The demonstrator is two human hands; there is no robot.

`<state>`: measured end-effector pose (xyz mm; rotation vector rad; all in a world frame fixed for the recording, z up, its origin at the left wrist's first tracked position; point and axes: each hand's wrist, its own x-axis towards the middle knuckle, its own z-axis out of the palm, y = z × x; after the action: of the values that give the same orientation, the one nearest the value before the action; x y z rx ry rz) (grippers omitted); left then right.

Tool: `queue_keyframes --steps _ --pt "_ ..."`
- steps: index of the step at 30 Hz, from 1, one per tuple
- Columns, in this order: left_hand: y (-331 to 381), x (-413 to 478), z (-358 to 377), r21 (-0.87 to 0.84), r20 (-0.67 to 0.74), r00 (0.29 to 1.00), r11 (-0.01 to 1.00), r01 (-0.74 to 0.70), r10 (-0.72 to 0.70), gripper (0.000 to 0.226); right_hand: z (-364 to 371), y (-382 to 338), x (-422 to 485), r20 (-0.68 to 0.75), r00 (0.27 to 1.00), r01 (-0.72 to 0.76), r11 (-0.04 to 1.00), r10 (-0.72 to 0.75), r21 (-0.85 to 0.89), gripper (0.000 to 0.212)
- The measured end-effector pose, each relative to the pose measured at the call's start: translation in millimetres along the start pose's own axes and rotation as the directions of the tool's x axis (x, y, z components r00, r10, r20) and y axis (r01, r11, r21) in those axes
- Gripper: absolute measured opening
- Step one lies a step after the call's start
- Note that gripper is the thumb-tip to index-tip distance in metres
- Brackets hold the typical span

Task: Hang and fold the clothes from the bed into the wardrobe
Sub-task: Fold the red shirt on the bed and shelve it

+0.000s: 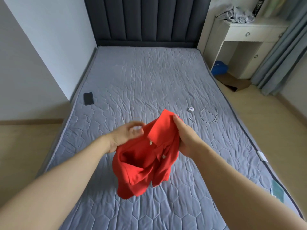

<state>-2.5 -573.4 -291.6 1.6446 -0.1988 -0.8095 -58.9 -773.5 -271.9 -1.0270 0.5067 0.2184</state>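
**A:** What is shown, largest first?

**B:** The bed, a bare grey quilted mattress against a dark padded headboard. Above its near half hangs the task's thing, a red polo shirt, bunched, collar uppermost, clear of the mattress.

**A:** And the hands?

**B:** The right hand grips the shirt at the collar's right side, thumb on top of the cloth. The left hand is at the collar's left edge with fingers curled. It is blurred, so I cannot tell whether it has hold of the cloth or only touches it.

**A:** Smaller items?

**B:** A dark phone lies near the left edge of the mattress. A looped white cable lies toward the right, with a small white plug just beside it.

**A:** How far along is the task?

**B:** Judging from this view, late: the shirt is the only garment seen at the bed. It is neither folded nor on a hanger, and the wardrobe is out of view. What remains, apparently, is to straighten it, fold or hang it, and carry it there.
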Motion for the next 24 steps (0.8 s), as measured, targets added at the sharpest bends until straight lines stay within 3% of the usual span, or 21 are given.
queue_keyframes --steps 1,3,5,7,10,12,15,17,19,20,22,24 --pt "-4 1 2 0.234 0.059 0.997 0.971 0.04 -0.056 0.03 2 0 0 0.001 1.0 0.0 1.0 0.0 0.014 0.032" --pt "-14 6 5 0.653 0.016 0.983 0.746 0.128 -0.183 0.03 6 -1 -1 0.029 1.0 -0.001 1.0 0.0 0.027 0.034" --pt "-22 10 7 0.747 -0.181 0.968 0.616 0.252 -0.176 0.01 7 0 -1 0.046 0.999 0.009 0.998 -0.012 0.059 0.033" --pt "-32 9 9 0.703 -0.328 0.93 0.615 0.356 -0.163 0.014 7 -1 0 0.038 0.999 0.025 0.992 -0.03 0.126 0.029" --pt "-52 4 12 0.514 -0.451 0.88 0.763 0.391 -0.148 0.031 3 -2 1 0.008 0.999 0.038 0.994 -0.039 0.106 0.029" --pt "-60 1 12 0.327 -0.466 0.872 0.887 0.325 -0.148 0.03 -1 -1 2 -0.068 0.996 0.057 0.997 -0.054 0.046 0.028" --pt "-62 -3 8 0.249 -0.393 0.906 0.931 0.267 -0.154 0.012 -10 1 5 -0.207 0.964 0.141 0.982 -0.165 -0.128 0.025" --pt "-63 -2 3 0.42 -0.362 0.911 0.838 0.348 -0.197 0.021 -19 3 6 -0.26 0.912 0.169 0.867 -0.318 -0.468 0.031" --pt "-60 1 -3 0.585 -0.483 0.858 0.665 0.465 -0.174 0.029 -29 7 5 -0.208 0.877 0.141 0.647 -0.433 -0.749 0.038" --pt "-56 0 -6 0.567 -0.564 0.811 0.642 0.516 -0.155 0.033 -32 11 4 -0.183 0.878 0.113 0.563 -0.442 -0.819 0.04" --pt "-49 -2 -11 0.387 -0.647 0.741 0.761 0.521 -0.179 0.034 -37 19 0 -0.173 0.866 0.046 0.42 -0.469 -0.907 0.043" --pt "-38 -5 -8 -0.064 -0.561 0.736 0.907 0.417 -0.378 0.021 -38 24 -4 -0.2 0.82 -0.035 0.301 -0.536 -0.953 0.045"
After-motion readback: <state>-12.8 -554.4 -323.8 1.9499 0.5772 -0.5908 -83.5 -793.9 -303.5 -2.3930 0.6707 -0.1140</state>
